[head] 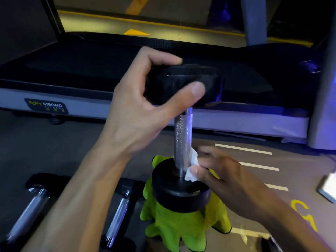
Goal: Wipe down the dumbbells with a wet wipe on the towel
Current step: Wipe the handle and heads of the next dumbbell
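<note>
Dumbbell [182, 142] stands on end on the green towel [181, 226]. Left hand [138, 106] curls its fingers and thumb round the top weight. Right hand [225, 179], a bit blurry, seems to pinch the wet wipe [190, 168] against the bar, low down. Two more dumbbells [72, 211] lie left of the towel.

The person's body shows only as two arms, both bare from the frame's lower edge to the fingertips, with no sleeve, glove, watch, ring or band on either. The left hand [145, 99] is sharply seen, its thumbnail short and plain. The right hand [223, 179] is blurred, so finer detail on its fingers cannot be made out.
</note>
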The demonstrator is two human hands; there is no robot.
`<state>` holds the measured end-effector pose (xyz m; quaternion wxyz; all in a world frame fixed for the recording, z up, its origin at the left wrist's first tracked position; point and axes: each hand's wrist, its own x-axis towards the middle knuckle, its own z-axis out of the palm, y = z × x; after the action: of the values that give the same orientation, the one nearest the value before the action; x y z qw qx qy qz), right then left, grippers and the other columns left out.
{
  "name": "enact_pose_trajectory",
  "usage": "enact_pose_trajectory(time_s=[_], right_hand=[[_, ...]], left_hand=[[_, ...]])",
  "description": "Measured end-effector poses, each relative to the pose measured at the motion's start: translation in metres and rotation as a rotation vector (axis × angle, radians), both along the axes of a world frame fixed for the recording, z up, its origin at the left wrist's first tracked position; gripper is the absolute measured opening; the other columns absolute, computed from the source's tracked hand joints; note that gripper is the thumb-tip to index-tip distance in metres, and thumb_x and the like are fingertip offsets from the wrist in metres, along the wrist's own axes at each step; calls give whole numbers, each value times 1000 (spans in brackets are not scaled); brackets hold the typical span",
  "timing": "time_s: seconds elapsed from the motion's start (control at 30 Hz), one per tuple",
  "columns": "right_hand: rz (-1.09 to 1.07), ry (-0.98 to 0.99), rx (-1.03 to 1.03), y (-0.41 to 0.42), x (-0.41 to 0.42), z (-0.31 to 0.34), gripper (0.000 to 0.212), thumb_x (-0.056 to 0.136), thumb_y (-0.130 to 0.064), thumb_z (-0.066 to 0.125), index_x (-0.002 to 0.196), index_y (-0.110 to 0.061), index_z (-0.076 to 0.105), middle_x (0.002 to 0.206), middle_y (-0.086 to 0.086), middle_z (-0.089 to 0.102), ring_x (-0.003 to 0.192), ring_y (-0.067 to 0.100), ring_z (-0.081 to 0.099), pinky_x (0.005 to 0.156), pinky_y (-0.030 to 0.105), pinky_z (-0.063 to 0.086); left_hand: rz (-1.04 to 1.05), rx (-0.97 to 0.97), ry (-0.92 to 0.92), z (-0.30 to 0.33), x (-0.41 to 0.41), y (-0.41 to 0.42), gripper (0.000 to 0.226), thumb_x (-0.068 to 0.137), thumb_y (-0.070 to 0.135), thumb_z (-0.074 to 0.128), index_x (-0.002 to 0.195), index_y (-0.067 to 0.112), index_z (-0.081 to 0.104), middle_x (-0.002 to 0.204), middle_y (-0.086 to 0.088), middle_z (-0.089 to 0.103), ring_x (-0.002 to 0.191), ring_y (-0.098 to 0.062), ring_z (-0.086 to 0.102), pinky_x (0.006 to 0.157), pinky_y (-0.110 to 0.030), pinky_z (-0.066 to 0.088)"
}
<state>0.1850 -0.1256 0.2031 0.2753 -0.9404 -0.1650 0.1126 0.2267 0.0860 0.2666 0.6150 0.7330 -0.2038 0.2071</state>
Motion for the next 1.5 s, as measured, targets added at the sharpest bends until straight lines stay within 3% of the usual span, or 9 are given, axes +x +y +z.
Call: enact_pose_trajectory(time_s=[0.17, 0.27, 0.4, 0.67, 0.87, 1.03, 1.2, 1.37, 1.5], right_hand=[[-70, -23, -15, 22, -8, 20, 40, 100, -35, 57, 66, -21, 42, 81, -6, 46, 71, 6, 46, 68, 19, 38], [-110, 51, 94, 31, 1, 32, 38, 99, -30, 62, 69, -12, 49, 58, -6, 48, 51, 8, 40, 52, 22, 33], [-174, 215, 516, 31, 0, 37, 16, 101, -12, 60, 92, -8, 72, 69, 5, 71, 57, 12, 62, 62, 29, 49], [-99, 323, 361, 29, 9, 31, 17, 87, 2, 61, 94, -5, 75, 81, 9, 79, 73, 27, 70, 77, 55, 55], [-169, 322, 1142, 29, 18, 56, 25, 99, 7, 47, 107, 7, 71, 101, 14, 80, 88, 22, 76, 83, 31, 63], [-166, 410, 823, 35, -8, 8, 26, 104, 5, 47, 108, -1, 71, 85, 13, 78, 68, 20, 68, 65, 25, 57], [-204, 50, 1075, 49, 15, 35, 14, 105, 1, 52, 103, 7, 65, 81, 13, 74, 59, 21, 71, 53, 29, 57], [-206, 87, 810, 52, -6, 1, 15, 107, -26, 57, 103, -17, 69, 82, 5, 75, 51, 32, 69, 46, 33, 50], [-240, -102, 865, 55, 21, 25, 23, 108, -27, 53, 92, -16, 66, 61, 11, 66, 45, 11, 58, 47, 20, 41]], left_hand=[[79, 26, -7, 5, -5, 0, 54, 76, 49, 88, 113, 22, 58, 112, 10, 72, 99, -8, 70, 83, -26, 56], [52, -11, -6, 3, -7, 3, 51, 77, 44, 88, 112, 24, 58, 118, 4, 72, 105, -11, 71, 88, -29, 57], [44, -54, -41, 0, -10, 9, 48, 78, 40, 86, 112, 22, 57, 120, -3, 71, 110, -17, 70, 95, -34, 57], [-25, -84, -49, -1, -11, 5, 47, 78, 34, 86, 112, 21, 56, 115, 5, 69, 107, -10, 69, 93, -28, 55], [-6, -80, -67, -4, -5, 6, 44, 82, 33, 84, 113, 22, 55, 120, -2, 67, 111, -7, 67, 94, -24, 51], [-5, -112, -67, -5, -4, 8, 44, 81, 33, 84, 112, 22, 55, 119, 0, 68, 109, -5, 68, 93, -23, 51], [-13, -84, -78, -4, -5, 1, 46, 83, 30, 83, 115, 16, 53, 113, 5, 66, 103, 0, 67, 89, -20, 53], [15, -105, -73, -5, -4, 4, 45, 82, 33, 83, 114, 19, 55, 117, 0, 67, 108, -5, 67, 93, -23, 52], [-6, -92, -66, -5, -3, 3, 44, 83, 31, 82, 115, 19, 54, 117, 1, 66, 107, -3, 67, 91, -23, 53]])
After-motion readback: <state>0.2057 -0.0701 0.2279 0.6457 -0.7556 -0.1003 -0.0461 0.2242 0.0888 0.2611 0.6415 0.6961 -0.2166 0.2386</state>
